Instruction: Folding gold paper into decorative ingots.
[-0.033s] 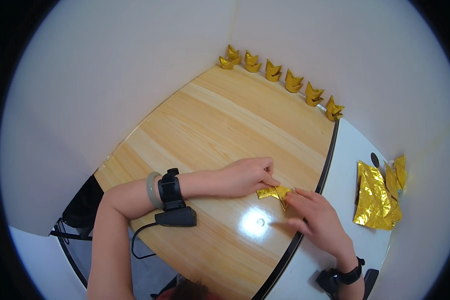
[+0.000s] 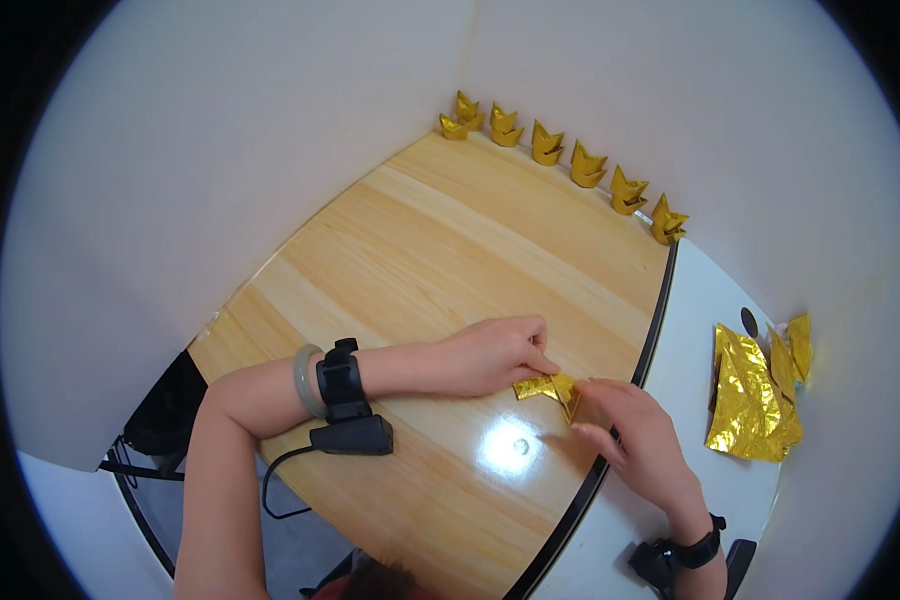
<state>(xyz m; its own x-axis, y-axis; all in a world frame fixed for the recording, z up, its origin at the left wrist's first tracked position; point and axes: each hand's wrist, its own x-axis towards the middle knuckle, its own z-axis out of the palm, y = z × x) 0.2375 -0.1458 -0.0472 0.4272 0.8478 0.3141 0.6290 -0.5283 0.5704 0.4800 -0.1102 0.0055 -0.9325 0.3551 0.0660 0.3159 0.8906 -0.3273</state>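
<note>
A small folded piece of gold foil paper (image 2: 537, 387) lies on the wooden tabletop (image 2: 390, 260), right of centre. My left hand (image 2: 493, 355) comes in from the left with curled fingers, its fingertips pressing the paper's upper edge down. From the right, my right hand (image 2: 632, 432) has its fingers and thumb closed around the paper's right end, where a pointed flap stands out. The fingers cover part of that end.
Several folded gold paper ingots (image 2: 588, 165) line the far edge by the wall. Loose gold foil sheets (image 2: 745, 395) lie on the white surface (image 2: 675, 340) at the right. A black cable runs from the device (image 2: 352, 436) on my left wrist.
My right thumb has moved up toward its fingers, closing on the right end of the gold foil paper. My left hand has hardly moved.
</note>
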